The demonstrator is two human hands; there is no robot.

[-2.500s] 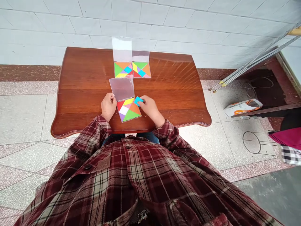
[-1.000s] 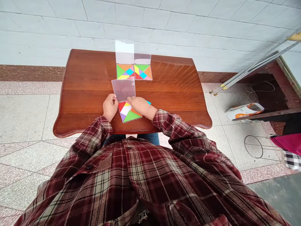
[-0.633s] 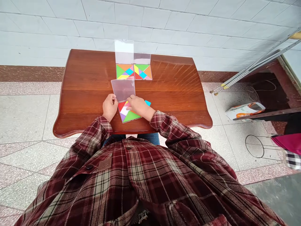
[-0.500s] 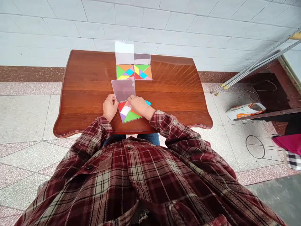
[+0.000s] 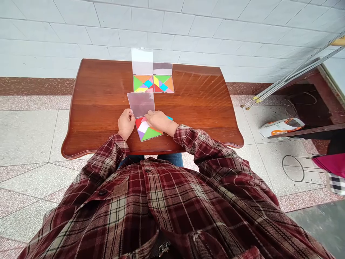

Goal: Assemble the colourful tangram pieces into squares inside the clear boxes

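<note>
Tangram case (image 5: 147,132) pinched at its edge by left hand (image 5: 125,124)
Light, stiff plastic, best taken by edges; right hand (image 5: 159,121) is laid flat on it.

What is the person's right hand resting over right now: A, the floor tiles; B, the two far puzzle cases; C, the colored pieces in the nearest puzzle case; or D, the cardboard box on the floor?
C. The right hand lies on top of the colored pieces in the nearest puzzle case, just below that case's clear lid.
</note>
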